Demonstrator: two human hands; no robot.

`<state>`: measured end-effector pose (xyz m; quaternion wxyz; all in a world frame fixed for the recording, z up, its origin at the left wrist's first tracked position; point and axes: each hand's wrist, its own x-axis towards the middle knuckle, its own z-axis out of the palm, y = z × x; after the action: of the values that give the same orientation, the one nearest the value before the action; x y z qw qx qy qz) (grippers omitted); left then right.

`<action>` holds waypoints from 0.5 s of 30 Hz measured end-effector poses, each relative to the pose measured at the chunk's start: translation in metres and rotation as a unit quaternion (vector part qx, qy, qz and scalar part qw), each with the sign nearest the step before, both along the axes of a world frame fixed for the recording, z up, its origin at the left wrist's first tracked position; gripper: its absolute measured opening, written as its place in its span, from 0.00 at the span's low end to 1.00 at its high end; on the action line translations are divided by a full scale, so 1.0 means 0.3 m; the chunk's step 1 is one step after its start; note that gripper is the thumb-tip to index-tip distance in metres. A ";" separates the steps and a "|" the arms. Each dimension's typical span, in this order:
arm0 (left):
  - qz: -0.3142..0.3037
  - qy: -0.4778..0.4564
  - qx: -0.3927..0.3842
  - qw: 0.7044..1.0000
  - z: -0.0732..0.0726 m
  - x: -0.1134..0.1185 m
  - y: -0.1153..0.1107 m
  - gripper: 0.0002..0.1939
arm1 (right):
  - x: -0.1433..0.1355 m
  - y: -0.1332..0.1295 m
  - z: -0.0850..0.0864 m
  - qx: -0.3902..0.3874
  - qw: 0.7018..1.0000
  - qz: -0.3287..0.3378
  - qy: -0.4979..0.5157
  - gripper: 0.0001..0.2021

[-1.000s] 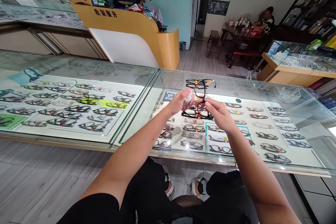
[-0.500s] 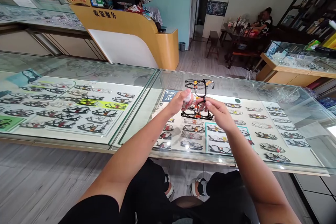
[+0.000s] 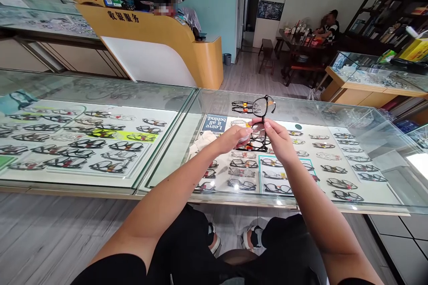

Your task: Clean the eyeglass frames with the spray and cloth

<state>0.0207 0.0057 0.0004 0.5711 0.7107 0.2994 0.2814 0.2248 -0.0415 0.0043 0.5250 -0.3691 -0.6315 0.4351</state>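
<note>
Both your hands are raised above the glass surface [image 3: 174, 160], close together, near its middle.

Right hand [image 3: 278, 139]: thumb and fingers pinching the black-framed glasses [image 3: 261, 107] around the bridge. Frame turned on end, one lens above your fingertips, the other below them; a temple arm juts out above this hand.

Left hand [image 3: 234, 139]: fingers curled and thumb pressed in around a small bottle [image 3: 247, 135], pale and mostly hidden by your grip. It sits just left of the lower lens; you cannot tell from here whether the two touch.

Left of the left hand, near the wrist: a crumpled white cloth [image 3: 203, 141]. Just beyond that hand, a blue sign [image 3: 214, 124] reading "Leave it all behind."

Past both hands, dark folded frames [image 3: 241, 107]; cannot tell whether on the glass or under it. Nearer your body than the hands, rows of spectacles [image 3: 242, 172] show through the glass, some inside a teal-bordered panel [image 3: 260, 176] below the right hand.

Well beyond the left hand, a yellow-brown desk [image 3: 207, 60], with a person behind it.
</note>
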 end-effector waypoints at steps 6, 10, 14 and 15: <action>0.109 -0.094 0.015 0.989 0.022 -0.057 0.048 0.35 | 0.007 0.003 0.000 -0.013 1.000 -0.020 -0.002 0.23; 0.213 -0.124 0.045 0.968 0.025 -0.111 0.098 0.33 | 0.012 0.005 -0.003 -0.015 1.000 -0.021 0.004 0.22; 0.347 -0.078 0.079 0.931 -0.015 -0.184 0.191 0.27 | 0.019 0.018 -0.013 -0.011 0.999 -0.027 0.019 0.21; 0.381 -0.053 0.072 0.920 -0.030 -0.205 0.219 0.22 | 0.022 0.022 -0.017 -0.010 0.999 -0.030 0.018 0.21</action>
<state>-0.0409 0.0714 -0.0086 0.3827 0.5663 0.4960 0.5356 0.2314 -0.0349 -0.0007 0.5456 -0.3854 -0.6060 0.4320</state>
